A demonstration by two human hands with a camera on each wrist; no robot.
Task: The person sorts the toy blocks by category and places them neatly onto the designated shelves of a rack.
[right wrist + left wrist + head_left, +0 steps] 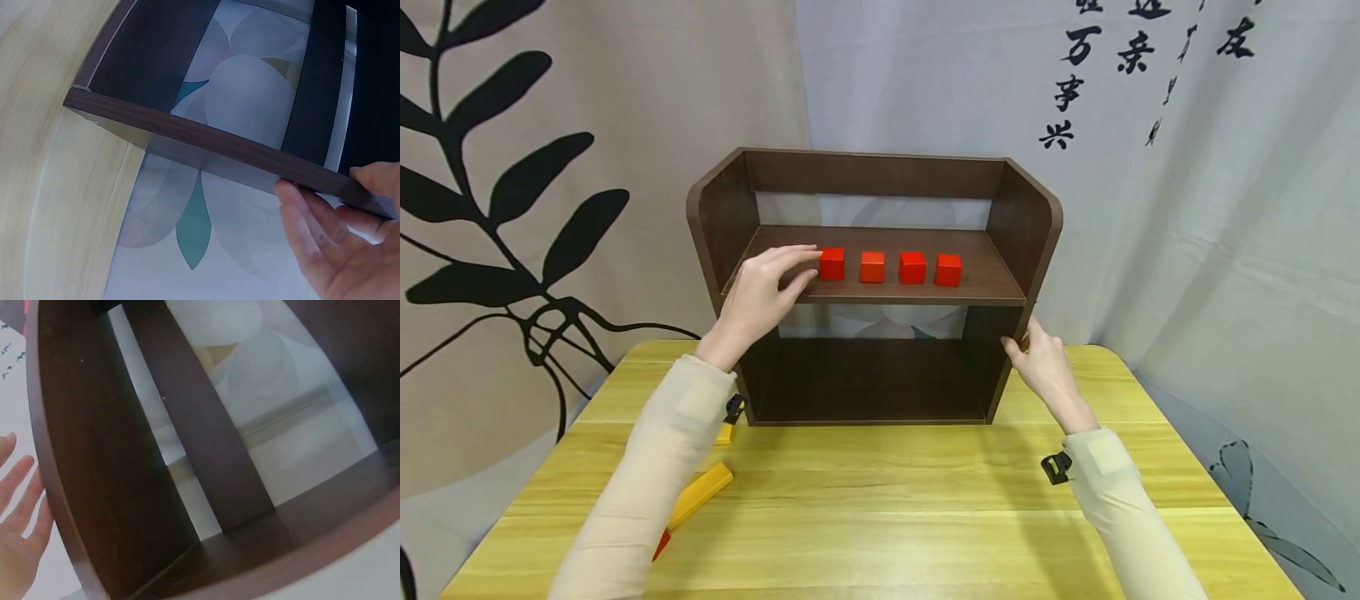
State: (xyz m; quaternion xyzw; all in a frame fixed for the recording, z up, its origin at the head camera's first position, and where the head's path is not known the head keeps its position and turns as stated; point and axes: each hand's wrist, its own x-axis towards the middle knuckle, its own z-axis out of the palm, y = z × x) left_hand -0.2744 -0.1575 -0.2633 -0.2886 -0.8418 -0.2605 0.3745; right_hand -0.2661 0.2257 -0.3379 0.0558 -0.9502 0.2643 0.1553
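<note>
Cubes [912, 268] smooth, red; left hand [760, 287] unclenched beside leftmost; right hand [1041, 362] gripping brown wood-grained shelf unit [891, 240].

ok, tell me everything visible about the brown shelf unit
The two-tier shelf unit is dark brown, wood-look, upright on the yellow tabletop, with rounded upper front corners and openings in its back. Four red cubes stand in a row on its upper board. The right hand pinches its right side panel; whether the left hand touches it is unclear.
</note>
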